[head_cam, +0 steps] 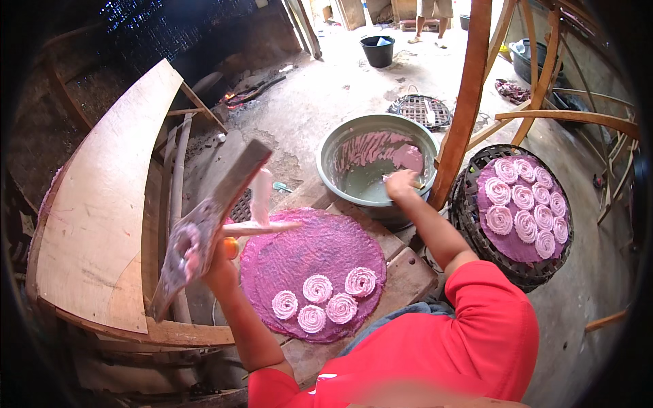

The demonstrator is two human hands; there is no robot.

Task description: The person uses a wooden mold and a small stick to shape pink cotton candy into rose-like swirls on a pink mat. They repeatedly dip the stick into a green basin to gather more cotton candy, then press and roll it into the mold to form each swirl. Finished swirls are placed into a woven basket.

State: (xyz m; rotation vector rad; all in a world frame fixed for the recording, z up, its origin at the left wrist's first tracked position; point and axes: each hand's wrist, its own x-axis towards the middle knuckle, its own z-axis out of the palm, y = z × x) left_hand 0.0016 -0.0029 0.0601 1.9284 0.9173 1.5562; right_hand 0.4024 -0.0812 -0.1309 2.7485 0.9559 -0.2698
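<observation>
My left hand (223, 268) grips a wooden hand press (204, 232), tilted above the left edge of a round purple mat (311, 245). Pink dough clings around the hole in its board, and a pink-smeared wooden crosspiece sticks out to the right. Several ridged pink dough coils (317, 288) lie on the near part of the mat. Inside a grey-green basin (326, 176), my right hand (400, 184) is closed around a small tool, mostly hidden by the fingers. Pink dough (408, 157) is smeared along the basin's far wall.
At right, a stack of black woven trays (461, 214) bears another purple mat with several coils. A curved wooden post (461, 112) rises beside the basin. Plywood (97, 204) stands at left. Embers (232, 99) glow behind. A person's legs (431, 25) and a black bucket (377, 53) are farther off.
</observation>
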